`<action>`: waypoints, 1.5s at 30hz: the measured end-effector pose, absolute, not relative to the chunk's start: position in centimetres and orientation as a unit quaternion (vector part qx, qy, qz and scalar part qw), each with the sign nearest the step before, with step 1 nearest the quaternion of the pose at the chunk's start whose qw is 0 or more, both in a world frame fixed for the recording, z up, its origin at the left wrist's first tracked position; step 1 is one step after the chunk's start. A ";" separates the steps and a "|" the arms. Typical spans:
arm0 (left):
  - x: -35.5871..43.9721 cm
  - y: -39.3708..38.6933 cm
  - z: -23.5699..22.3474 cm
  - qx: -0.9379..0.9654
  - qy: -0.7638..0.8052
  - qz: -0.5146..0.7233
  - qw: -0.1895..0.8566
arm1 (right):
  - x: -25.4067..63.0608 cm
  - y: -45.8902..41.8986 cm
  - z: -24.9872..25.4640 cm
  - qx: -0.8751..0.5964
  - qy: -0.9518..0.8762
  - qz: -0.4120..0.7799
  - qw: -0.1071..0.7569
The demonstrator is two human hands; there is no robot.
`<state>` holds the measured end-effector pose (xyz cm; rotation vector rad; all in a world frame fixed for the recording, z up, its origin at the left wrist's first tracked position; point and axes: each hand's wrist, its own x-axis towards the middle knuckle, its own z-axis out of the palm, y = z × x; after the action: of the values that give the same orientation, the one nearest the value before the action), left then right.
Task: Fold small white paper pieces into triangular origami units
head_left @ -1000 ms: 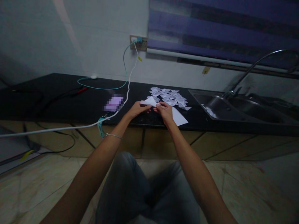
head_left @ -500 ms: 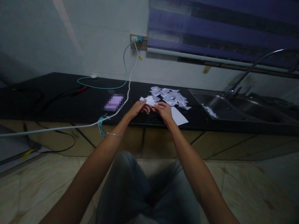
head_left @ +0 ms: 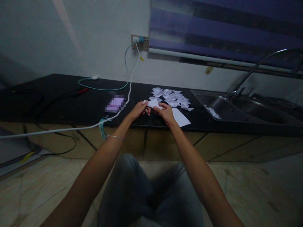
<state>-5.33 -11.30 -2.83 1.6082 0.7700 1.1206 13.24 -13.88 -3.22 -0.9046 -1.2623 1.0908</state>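
Note:
A small folded piece of white paper (head_left: 153, 103) is held between my two hands, just above the front part of the dark counter. My left hand (head_left: 140, 110) pinches its left end, thumb on top. On the right end, my right hand (head_left: 165, 112) grips with thumb and fingers. Behind them lies a spread pile of folded white paper pieces (head_left: 174, 97). Flat white paper (head_left: 181, 118) rests on the counter beside my right wrist.
The black countertop (head_left: 59, 104) runs along the wall. A pinkish phone-like item (head_left: 115, 103), blurred out, lies to the left. A white cable (head_left: 82, 128) crosses the counter's front edge from a wall socket (head_left: 140, 42). At right is a metal sink (head_left: 217, 108) with a tap (head_left: 251, 71).
My right thumb and fingers have shifted on the paper's right end, and more of its face shows between my hands. My left hand keeps its pinch.

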 end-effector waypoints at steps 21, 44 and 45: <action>-5.6 -11.6 -2.6 0.651 0.348 0.485 0.469 | 13.5 -13.9 -3.5 -0.377 -0.523 0.506 0.574; -5.5 -12.1 -1.9 0.627 0.357 0.473 0.506 | 13.7 -13.5 -4.2 -0.392 -0.624 0.422 0.528; -5.4 -12.1 -1.8 0.626 0.354 0.467 0.514 | 13.6 -13.5 -4.2 -0.393 -0.628 0.416 0.527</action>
<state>-5.38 -12.15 -1.80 1.5050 0.8512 1.1221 13.64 -13.47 -4.18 -0.9396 -1.5011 0.9939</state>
